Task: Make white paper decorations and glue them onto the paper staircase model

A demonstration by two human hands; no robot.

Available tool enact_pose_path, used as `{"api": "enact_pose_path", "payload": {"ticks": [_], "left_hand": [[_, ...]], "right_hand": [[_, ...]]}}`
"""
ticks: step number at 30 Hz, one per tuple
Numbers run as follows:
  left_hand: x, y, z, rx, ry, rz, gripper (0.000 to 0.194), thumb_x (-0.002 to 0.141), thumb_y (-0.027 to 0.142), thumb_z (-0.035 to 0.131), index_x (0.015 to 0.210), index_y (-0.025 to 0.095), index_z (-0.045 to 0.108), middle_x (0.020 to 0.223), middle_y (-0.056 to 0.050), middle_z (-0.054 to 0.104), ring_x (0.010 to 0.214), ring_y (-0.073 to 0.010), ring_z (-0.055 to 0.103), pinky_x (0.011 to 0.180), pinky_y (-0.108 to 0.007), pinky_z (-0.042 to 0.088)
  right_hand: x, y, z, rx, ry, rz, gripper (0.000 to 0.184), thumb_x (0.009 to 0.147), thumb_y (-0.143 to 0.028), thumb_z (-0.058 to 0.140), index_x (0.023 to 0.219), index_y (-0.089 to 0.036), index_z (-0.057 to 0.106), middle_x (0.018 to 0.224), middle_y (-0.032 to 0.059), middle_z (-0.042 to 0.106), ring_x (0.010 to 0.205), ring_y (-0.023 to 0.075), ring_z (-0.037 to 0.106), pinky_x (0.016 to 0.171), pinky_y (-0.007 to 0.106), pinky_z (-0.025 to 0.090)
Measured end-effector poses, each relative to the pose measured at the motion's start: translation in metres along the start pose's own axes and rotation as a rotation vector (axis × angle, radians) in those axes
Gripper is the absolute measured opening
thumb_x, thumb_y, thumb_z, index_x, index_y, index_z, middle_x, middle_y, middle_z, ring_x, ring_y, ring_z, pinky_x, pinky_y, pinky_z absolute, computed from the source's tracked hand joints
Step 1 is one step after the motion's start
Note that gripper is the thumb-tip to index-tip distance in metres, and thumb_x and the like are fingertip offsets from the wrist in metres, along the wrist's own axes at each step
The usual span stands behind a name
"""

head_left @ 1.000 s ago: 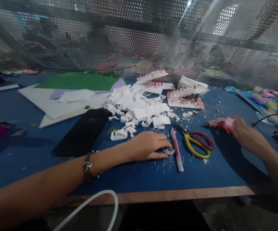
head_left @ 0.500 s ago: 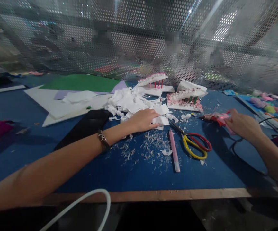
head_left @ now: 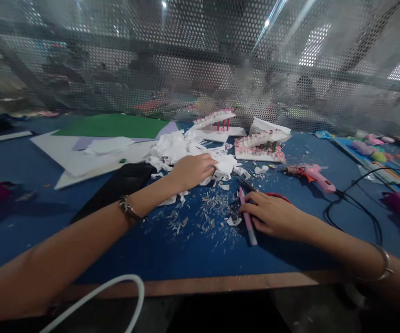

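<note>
1. Glue gun (head_left: pixel 310 173) is lying on the tabletop (head_left: pixel 203 266), between one and two o'clock from the right hand (head_left: pixel 272 213), its cable (head_left: pixel 359 199) running off toward four o'clock; half a second ago that hand was on it.
2. The right hand is now resting palm down over the scissors (head_left: pixel 279 196), half open with bent fingers, and its fingertips are lying across the pink pen (head_left: pixel 250 230) at nine o'clock. Whether it is gripping either is not showing.
3. That shift is leaving the gun untouched and is bringing both hands to the middle of the work.
4. The left hand (head_left: pixel 193 171), at ten o'clock from the right, is staying beside the paper scraps (head_left: pixel 174 145), which are heaping toward its eleven o'clock. Its fingers are curling partly closed at a white piece (head_left: pixel 226 164); whether they are pinching it, one cannot tell.
5. Two craft models (head_left: pixel 260 143) are standing beyond, toward one and two o'clock from the left hand, and neither hand is touching them.
</note>
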State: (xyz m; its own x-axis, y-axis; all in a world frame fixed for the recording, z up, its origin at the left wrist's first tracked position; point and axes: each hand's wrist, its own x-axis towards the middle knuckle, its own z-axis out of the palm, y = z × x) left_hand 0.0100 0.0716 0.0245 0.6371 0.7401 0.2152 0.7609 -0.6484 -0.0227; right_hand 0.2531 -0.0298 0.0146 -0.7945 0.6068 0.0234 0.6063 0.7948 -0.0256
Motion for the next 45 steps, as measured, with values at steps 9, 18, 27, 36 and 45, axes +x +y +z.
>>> {"api": "enact_pose_path", "payload": {"ticks": [9, 18, 27, 36, 45], "left_hand": [[-0.007, -0.009, -0.007, -0.042, 0.049, -0.022, 0.037, 0.089, 0.032, 0.030, 0.103, 0.014, 0.060, 0.109, -0.011, 0.061, 0.097, -0.0223, 0.057, 0.079, -0.031, 0.042], [-0.002, 0.004, -0.029, -0.214, 0.192, 0.050, 0.036, 0.091, 0.034, 0.033, 0.111, 0.019, 0.058, 0.113, -0.008, 0.058, 0.099, -0.0191, 0.055, 0.081, -0.028, 0.042], [-0.018, 0.059, -0.029, -0.702, -0.070, 0.106, 0.029, 0.090, 0.029, 0.033, 0.084, 0.014, 0.057, 0.077, -0.003, 0.058, 0.068, -0.0107, 0.052, 0.061, -0.021, 0.040], [-0.022, 0.090, -0.013, -0.902, -0.093, 0.076, 0.027, 0.089, 0.038, 0.038, 0.089, 0.015, 0.052, 0.083, -0.003, 0.060, 0.072, -0.0116, 0.053, 0.063, -0.023, 0.041], [-0.031, 0.091, -0.006, -0.895, -0.080, 0.063, 0.031, 0.084, 0.036, 0.046, 0.108, 0.017, 0.044, 0.094, -0.006, 0.058, 0.071, -0.0121, 0.053, 0.062, -0.023, 0.043]], "right_hand": [[-0.003, 0.015, 0.004, -0.025, -0.016, 0.044, 0.029, 0.082, -0.009, 0.039, 0.105, -0.016, 0.056, 0.100, 0.0101, 0.054, 0.089, 0.0188, 0.053, 0.079, 0.034, 0.044], [-0.014, 0.045, 0.009, -0.034, 0.020, 0.107, 0.030, 0.083, -0.011, 0.038, 0.106, -0.017, 0.056, 0.101, 0.0103, 0.055, 0.088, 0.0185, 0.055, 0.074, 0.031, 0.043], [-0.016, 0.019, -0.007, 0.570, 0.335, 0.256, 0.034, 0.088, -0.034, 0.041, 0.119, -0.020, 0.040, 0.097, 0.0065, 0.056, 0.081, 0.0143, 0.056, 0.072, 0.030, 0.047], [0.000, -0.009, -0.006, 0.601, 0.489, 0.223, 0.033, 0.077, -0.034, 0.057, 0.104, -0.020, 0.043, 0.091, 0.0035, 0.057, 0.076, 0.0124, 0.056, 0.067, 0.026, 0.046], [0.000, -0.003, -0.006, 0.439, 0.535, 0.226, 0.024, 0.074, -0.008, 0.046, 0.093, -0.022, 0.052, 0.089, 0.0016, 0.062, 0.081, 0.0129, 0.059, 0.069, 0.025, 0.046]]}}
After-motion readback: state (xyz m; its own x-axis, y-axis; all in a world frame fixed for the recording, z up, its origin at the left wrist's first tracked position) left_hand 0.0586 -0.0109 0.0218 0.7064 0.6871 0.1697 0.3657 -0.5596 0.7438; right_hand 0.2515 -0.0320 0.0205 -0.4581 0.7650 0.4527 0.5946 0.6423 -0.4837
